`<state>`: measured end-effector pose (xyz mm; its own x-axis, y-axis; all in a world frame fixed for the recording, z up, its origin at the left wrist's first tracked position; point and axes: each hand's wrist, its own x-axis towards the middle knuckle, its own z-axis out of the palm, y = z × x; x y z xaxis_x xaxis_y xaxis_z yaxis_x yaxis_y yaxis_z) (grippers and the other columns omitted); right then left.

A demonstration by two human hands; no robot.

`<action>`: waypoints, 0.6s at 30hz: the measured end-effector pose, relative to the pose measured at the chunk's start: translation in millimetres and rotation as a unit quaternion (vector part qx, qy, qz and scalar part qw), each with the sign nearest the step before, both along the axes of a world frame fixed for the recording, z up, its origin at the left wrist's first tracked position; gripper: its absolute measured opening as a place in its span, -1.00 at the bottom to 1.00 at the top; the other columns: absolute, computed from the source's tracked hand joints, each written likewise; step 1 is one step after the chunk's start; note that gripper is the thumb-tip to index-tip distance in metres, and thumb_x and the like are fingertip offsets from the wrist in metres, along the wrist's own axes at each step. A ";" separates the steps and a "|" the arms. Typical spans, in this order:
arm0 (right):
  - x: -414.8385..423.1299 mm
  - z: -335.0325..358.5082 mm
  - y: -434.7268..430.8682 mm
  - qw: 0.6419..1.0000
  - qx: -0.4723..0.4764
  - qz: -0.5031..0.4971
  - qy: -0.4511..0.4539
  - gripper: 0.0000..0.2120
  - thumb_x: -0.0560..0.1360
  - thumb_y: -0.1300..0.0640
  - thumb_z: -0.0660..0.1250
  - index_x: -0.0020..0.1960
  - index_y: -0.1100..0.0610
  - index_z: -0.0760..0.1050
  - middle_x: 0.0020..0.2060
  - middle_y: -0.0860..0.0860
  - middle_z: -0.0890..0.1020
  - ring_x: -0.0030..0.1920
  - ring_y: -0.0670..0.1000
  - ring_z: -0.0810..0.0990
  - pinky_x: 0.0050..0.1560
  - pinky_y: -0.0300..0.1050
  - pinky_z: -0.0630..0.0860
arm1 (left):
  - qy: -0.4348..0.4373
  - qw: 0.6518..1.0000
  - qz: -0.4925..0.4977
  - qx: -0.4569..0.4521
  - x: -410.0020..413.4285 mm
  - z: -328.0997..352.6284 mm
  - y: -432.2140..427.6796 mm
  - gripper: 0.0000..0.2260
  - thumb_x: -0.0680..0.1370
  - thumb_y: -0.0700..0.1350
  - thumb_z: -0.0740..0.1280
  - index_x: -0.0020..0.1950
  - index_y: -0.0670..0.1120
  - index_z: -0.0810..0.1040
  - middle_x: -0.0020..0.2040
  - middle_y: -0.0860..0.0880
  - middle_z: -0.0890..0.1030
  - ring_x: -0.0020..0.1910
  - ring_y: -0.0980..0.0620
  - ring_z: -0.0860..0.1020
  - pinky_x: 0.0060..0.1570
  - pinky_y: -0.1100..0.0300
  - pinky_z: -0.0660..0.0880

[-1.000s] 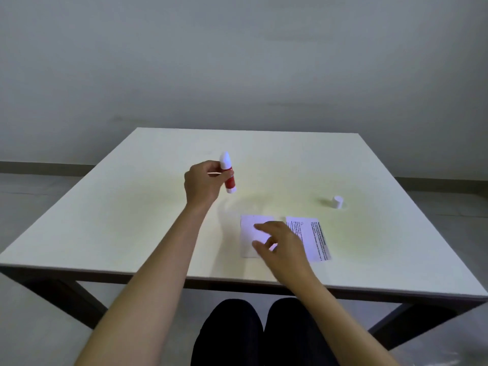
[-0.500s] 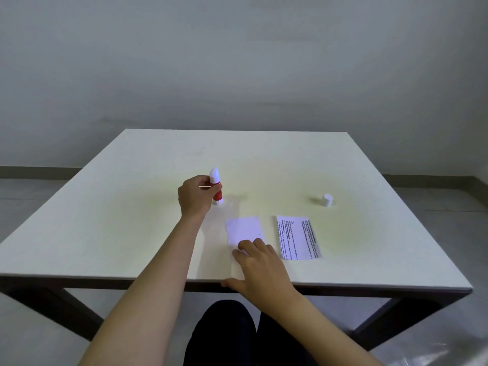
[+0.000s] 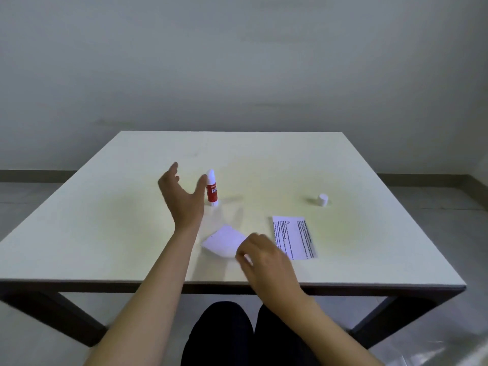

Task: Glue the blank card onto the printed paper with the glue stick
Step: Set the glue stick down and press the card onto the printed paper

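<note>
The red and white glue stick (image 3: 212, 188) stands upright and uncapped on the table, just right of my left hand (image 3: 182, 196), which is open with fingers spread and not touching it. The blank white card (image 3: 223, 240) is lifted and turned at an angle near the table's front, pinched at its right corner by my right hand (image 3: 261, 260). The printed paper (image 3: 294, 236) lies flat to the right of the card, its near left corner partly hidden by my right hand.
The glue stick's white cap (image 3: 322, 200) stands at the right, beyond the printed paper. The white table (image 3: 105, 233) has its front edge just under my forearms. My dark-clothed legs (image 3: 237, 334) show below the edge.
My left hand set the glue stick down upright and let go, opening wide. My right hand took hold of the blank card and lifted and rotated it.
</note>
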<state>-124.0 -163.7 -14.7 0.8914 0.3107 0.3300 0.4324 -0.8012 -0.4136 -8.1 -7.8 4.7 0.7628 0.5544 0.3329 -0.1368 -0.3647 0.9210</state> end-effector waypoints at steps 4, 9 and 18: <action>14.7 29.9 -32.8 0.949 0.292 -0.122 0.006 -0.87 0.46 0.27 0.33 -0.24 0.11 0.55 -0.32 -0.04 0.61 -0.30 -0.05 0.51 -0.25 -0.27 0.43 | -0.119 0.988 -0.029 -0.095 -45.6 13.1 -21.2 -0.90 0.46 -0.06 0.33 -0.04 0.07 0.53 -0.16 0.17 0.57 -0.23 0.25 0.53 -0.18 0.32 0.43; 27.5 41.7 -66.1 0.834 0.511 -0.188 0.093 -0.84 0.51 0.23 0.30 -0.22 0.11 0.57 -0.40 -0.06 0.57 -0.39 -0.10 0.46 -0.23 -0.19 0.40 | 0.079 0.953 -0.174 -0.235 -80.6 -11.7 -59.7 -0.94 0.49 -0.19 0.37 -0.19 -0.10 0.58 -0.32 -0.05 0.62 -0.39 0.13 0.61 -0.25 0.18 0.53; 22.4 30.9 -84.4 0.789 0.560 -0.210 0.141 -0.87 0.51 0.23 0.30 -0.19 0.17 0.58 -0.41 0.01 0.56 -0.39 -0.05 0.47 -0.31 -0.21 0.38 | 0.160 0.883 -0.275 -0.346 -66.5 1.6 -81.2 -0.96 0.46 -0.25 0.41 -0.18 -0.18 0.64 -0.28 -0.07 0.68 -0.31 0.06 0.66 -0.28 0.28 0.59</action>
<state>-101.6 -248.1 16.2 0.9251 -0.3774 -0.0413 -0.0090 0.0870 -0.9962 -74.6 -89.0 6.3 0.9734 0.0576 -0.2217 0.1897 0.3401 0.9211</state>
